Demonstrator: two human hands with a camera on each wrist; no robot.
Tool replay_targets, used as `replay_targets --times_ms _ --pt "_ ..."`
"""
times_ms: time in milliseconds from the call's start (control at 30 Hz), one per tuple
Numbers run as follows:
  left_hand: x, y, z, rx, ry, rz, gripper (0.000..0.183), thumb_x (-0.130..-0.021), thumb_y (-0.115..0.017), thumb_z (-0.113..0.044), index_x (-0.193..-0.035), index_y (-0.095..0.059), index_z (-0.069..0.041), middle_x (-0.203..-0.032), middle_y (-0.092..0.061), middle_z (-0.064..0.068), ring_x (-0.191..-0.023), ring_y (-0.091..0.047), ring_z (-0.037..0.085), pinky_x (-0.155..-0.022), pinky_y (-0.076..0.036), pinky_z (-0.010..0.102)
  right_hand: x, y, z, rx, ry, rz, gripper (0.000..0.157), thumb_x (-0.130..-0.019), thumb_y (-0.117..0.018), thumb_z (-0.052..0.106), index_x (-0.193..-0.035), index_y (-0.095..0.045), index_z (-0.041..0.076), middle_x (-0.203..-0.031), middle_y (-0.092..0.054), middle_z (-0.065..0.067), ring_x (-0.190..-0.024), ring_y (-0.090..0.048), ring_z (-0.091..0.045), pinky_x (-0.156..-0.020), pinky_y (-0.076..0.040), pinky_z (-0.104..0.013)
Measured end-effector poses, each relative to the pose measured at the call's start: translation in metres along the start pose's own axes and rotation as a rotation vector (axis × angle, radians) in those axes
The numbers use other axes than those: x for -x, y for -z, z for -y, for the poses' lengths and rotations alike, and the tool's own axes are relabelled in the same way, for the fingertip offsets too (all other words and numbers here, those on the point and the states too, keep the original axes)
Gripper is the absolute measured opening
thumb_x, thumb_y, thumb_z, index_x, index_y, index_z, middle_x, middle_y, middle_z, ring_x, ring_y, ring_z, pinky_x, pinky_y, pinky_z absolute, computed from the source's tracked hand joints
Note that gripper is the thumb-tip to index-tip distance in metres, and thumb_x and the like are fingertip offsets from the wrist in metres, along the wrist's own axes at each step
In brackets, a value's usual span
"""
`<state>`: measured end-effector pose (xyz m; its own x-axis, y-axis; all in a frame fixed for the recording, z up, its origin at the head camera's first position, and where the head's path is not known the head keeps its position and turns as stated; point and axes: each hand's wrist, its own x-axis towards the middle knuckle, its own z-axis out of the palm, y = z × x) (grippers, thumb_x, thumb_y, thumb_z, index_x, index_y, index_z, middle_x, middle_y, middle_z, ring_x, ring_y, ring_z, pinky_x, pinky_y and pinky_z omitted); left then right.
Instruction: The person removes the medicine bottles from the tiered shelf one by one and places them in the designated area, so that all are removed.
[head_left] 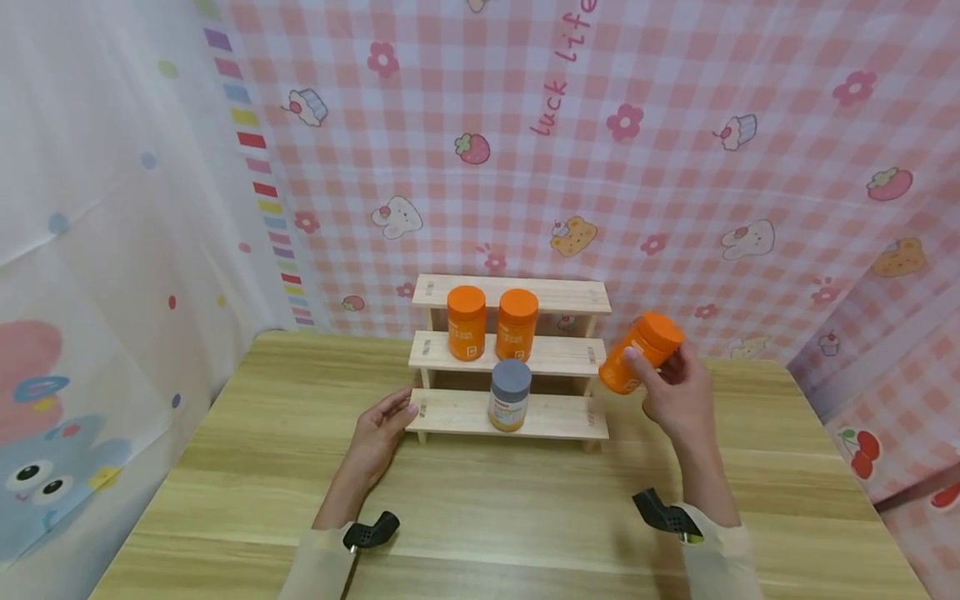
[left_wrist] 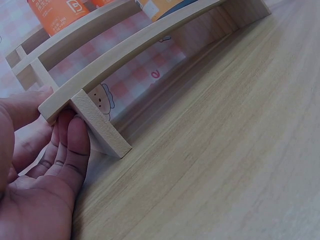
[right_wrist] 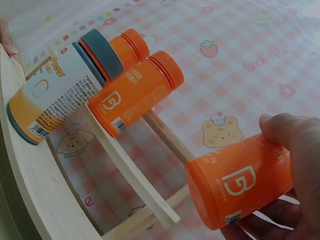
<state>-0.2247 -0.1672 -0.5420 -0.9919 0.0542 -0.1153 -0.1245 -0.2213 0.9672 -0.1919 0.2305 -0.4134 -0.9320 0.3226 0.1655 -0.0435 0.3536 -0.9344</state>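
My right hand grips an orange bottle, tilted, beside the right end of a three-step wooden shelf. In the right wrist view the thumb lies along the bottle's upper side and the fingers curl under it. My left hand pinches the left end of the lowest step; the left wrist view shows the thumb on top and curled fingers beneath, next to the leg. Two more orange bottles stand upright on the middle step. On the lowest step stands a grey-lidded bottle with a white and yellow label.
The shelf stands on a wood-grain table, toward its back edge. Behind it hangs a pink checked cloth with printed cartoons. A pale curtain borders the left side. Black wrist cameras sit on both forearms.
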Motion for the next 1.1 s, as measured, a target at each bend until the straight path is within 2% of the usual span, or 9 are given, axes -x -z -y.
replay_targets --times_ms 200,333,600,833,1100 --pt "-0.001 -0.001 0.002 -0.001 -0.002 -0.009 0.051 -0.099 -0.063 -0.001 -0.148 -0.048 0.006 -0.11 -0.059 -0.004 -0.102 -0.059 0.003 -0.087 -0.052 0.014 0.0 0.009 -0.002 -0.075 0.04 -0.071 0.054 -0.094 -0.076 0.03 -0.142 -0.056 0.017 -0.121 -0.065 0.007 -0.104 -0.064 -0.002 -0.088 -0.052 -0.011" --pt "-0.001 -0.001 0.002 0.002 0.004 -0.015 0.051 -0.099 -0.062 0.0 -0.148 -0.049 0.005 -0.109 -0.059 -0.004 -0.102 -0.058 0.002 -0.087 -0.053 0.014 0.0 0.016 -0.003 -0.087 0.076 -0.095 0.051 -0.094 -0.076 0.024 -0.14 -0.057 0.015 -0.115 -0.064 0.014 -0.104 -0.064 -0.002 -0.086 -0.053 -0.01" --pt "-0.003 -0.001 0.005 0.0 0.001 -0.017 0.051 -0.099 -0.063 -0.002 -0.148 -0.049 0.005 -0.11 -0.057 -0.002 -0.102 -0.06 0.003 -0.088 -0.053 0.015 -0.003 0.034 -0.007 -0.074 0.006 -0.141 0.057 -0.093 -0.078 0.03 -0.145 -0.055 0.024 -0.123 -0.063 0.013 -0.109 -0.061 -0.003 -0.088 -0.05 -0.011" --pt "-0.004 -0.001 0.006 0.007 0.006 -0.007 0.052 -0.1 -0.063 -0.002 -0.149 -0.048 0.006 -0.108 -0.058 -0.004 -0.102 -0.06 0.004 -0.088 -0.053 0.016 -0.007 0.049 -0.016 -0.061 -0.006 -0.242 0.056 -0.091 -0.08 0.027 -0.142 -0.058 0.023 -0.12 -0.063 0.015 -0.108 -0.06 -0.001 -0.088 -0.049 -0.01" --pt "-0.002 0.0 0.003 0.024 0.004 0.009 0.053 -0.1 -0.063 -0.003 -0.15 -0.046 0.006 -0.108 -0.06 -0.006 -0.101 -0.059 0.003 -0.086 -0.053 0.015 -0.01 0.065 -0.023 -0.027 0.06 -0.301 0.056 -0.09 -0.08 0.022 -0.142 -0.058 0.022 -0.116 -0.064 0.017 -0.106 -0.062 0.001 -0.087 -0.05 -0.01"
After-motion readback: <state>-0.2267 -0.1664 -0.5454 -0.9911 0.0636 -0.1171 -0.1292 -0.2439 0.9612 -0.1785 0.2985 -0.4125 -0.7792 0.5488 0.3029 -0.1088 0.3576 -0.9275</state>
